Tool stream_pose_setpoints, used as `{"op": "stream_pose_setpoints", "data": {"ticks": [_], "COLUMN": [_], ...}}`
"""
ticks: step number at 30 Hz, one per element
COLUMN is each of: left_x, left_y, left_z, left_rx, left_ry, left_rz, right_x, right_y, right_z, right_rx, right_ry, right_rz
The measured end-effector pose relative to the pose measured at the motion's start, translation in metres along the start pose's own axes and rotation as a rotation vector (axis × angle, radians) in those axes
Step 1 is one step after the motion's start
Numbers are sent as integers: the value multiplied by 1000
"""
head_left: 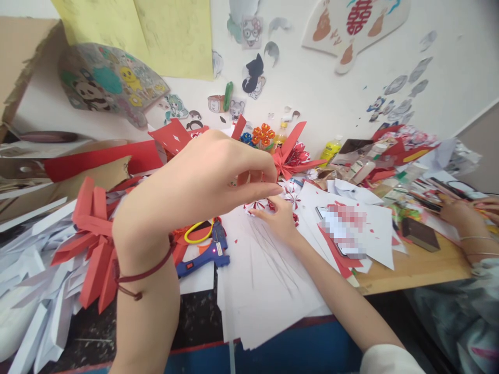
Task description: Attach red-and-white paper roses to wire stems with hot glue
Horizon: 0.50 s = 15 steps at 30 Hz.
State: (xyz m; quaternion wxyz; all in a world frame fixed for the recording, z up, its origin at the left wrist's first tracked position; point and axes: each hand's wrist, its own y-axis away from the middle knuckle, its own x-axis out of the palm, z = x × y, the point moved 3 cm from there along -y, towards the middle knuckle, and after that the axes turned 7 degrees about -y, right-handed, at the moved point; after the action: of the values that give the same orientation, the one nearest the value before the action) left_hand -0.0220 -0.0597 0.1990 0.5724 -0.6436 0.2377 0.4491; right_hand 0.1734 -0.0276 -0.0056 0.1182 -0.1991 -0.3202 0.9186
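Observation:
My left hand point(230, 171), with a dark red cord round its wrist, is raised in front of the camera. Its thumb and forefinger are pinched together, and whatever they hold is too small to make out. Just beyond and below, my right hand point(278, 215) has its fingers closed on a red-and-white paper flower point(255, 206), partly hidden behind my left hand. Another striped paper flower point(292, 195) lies beside it. White paper sheets point(265, 291) are spread beneath. A blue glue gun point(212, 252) with a lit pink light lies left of the sheets.
Folded red strips point(95, 234) and white paper strips point(42, 280) are heaped at the left. A phone point(343, 231) lies on papers at the right, near a dark box point(421, 234). Bottles and paper flowers stand along the wall. Another person's hand point(460, 215) is at the far right.

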Motion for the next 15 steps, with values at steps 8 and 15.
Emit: {"op": "stream_pose_setpoints", "data": {"ticks": [8, 15], "left_x": [1, 3], "left_y": [0, 0], "left_z": [3, 5], "left_rx": [-20, -32], "left_ry": [36, 58], "left_rz": [33, 38], "right_x": [0, 0], "right_y": [0, 0], "right_z": [1, -2], "right_rx": [-12, -14], "right_ry": [-11, 7], "right_rz": [3, 6]}}
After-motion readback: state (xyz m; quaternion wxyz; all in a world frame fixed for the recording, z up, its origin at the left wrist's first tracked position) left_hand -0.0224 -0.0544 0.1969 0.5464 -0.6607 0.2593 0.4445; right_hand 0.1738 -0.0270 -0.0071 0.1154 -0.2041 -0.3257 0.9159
